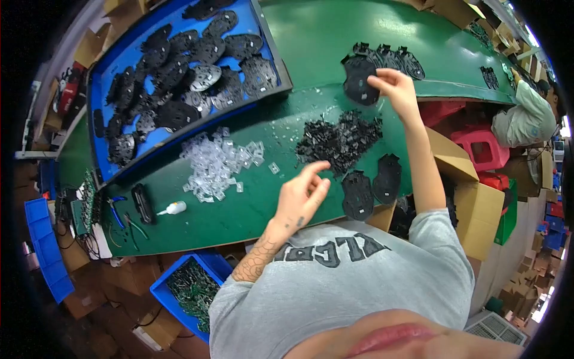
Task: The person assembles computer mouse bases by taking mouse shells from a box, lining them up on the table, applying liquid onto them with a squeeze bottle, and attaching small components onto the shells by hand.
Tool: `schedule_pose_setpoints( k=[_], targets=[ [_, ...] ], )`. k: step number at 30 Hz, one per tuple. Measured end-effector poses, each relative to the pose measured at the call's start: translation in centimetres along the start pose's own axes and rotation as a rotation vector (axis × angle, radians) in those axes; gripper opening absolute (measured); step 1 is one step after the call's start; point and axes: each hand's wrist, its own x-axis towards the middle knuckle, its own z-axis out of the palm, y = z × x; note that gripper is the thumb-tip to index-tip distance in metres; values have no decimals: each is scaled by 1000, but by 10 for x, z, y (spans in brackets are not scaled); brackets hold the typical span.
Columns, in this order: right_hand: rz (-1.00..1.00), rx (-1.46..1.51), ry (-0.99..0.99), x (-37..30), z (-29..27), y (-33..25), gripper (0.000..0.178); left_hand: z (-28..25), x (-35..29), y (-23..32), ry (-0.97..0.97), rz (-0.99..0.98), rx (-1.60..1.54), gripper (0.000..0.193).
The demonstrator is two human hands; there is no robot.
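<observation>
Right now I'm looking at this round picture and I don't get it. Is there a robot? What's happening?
No robot here! A person is working with two bare hands. A camera on their head looks down, and its very wide lens bends straight edges.

The right hand holds a flat black plate at its edge. The left hand is beside a heap of small black pieces; its fingers are apart, and I see nothing in them.

On the green table there are also clear plastic pieces and a blue tray full of dark parts.
</observation>
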Motion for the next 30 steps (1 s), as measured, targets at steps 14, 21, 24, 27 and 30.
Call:
schedule_pose_setpoints(
  k=[14,21,24,27,30],
  targets=[
    [-259,-861,174,77,37,36,30,-5,-20,0,-58,128,191,24],
    [-309,-829,186,74,23,45,25,14,-3,7,-139,331,288,27],
    [-299,-694,167,57,14,18,28,24,7,5,-81,443,386,30],
    [-281,-457,73,27,-1,1,28,35,15,2,-40,459,483,37],
    [-251,-404,-384,-11,-18,-5,17,42,22,0,-16,443,563,40]
  ],
)
